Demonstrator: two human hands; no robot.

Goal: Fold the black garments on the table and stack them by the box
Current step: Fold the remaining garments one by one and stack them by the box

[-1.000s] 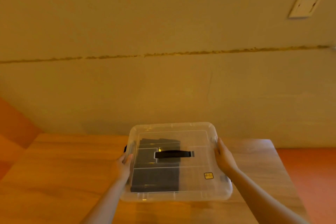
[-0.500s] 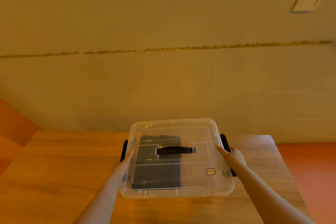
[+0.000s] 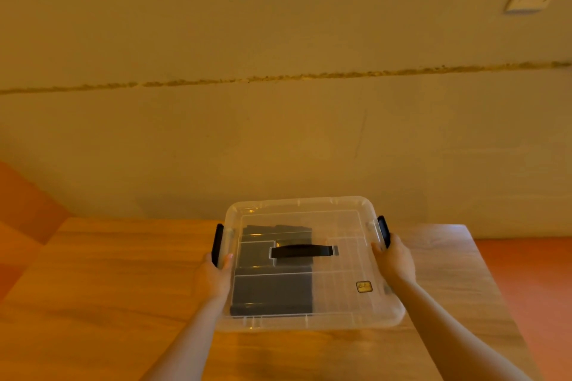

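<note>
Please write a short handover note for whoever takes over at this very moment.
Left hand: grips the left latch of the clear box.
Right hand: at the right latch, grip looks loose.
Box sits on the table, lid on. Black garments lie folded inside, left half.
Done: nothing stacked by the box.
Left: open the lid, take the garments out, fold, stack beside it.

Swung both black side latches (image 3: pixel 217 245) out from the clear box (image 3: pixel 312 263), away from the lid. Shifted left hand (image 3: pixel 213 277) to the left latch, thumb over the rim; slid right hand (image 3: pixel 393 260) up beside the right latch (image 3: pixel 383 230).
</note>
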